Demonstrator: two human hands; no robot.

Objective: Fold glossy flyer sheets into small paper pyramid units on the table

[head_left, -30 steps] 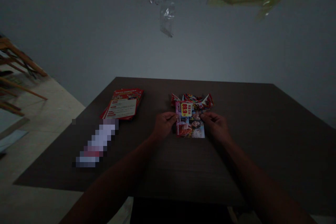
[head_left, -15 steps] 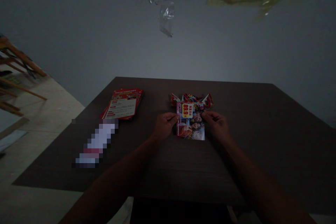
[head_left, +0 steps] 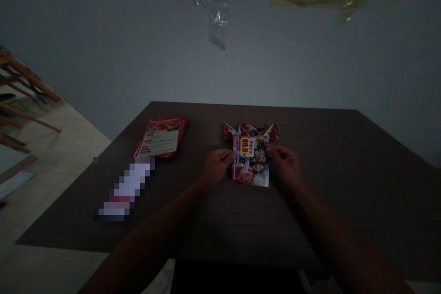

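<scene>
A printed leaflet [head_left: 251, 167], with a yellow price patch and pictures of people, is held between both hands above the table. My left hand [head_left: 218, 164] pinches its left edge. At the right edge, my right hand [head_left: 284, 161] grips it with thumb and fingers closed. Just behind the leaflet lie folded red printed papers [head_left: 274, 132], partly hidden by it. To the left rests a stack of red-and-white flyers [head_left: 161, 138], slightly fanned.
The dark wooden table [head_left: 330, 147] reaches to a grey wall [head_left: 220, 73] with tape remnants. A pixelated, blurred-out item [head_left: 129, 186] lies at the table's left side. Wooden furniture legs [head_left: 27, 76] stand on the floor at far left.
The leaflet has shifted down very slightly, toward me, with both hands still gripping its sides. The flyer stack and folded papers stay where they were.
</scene>
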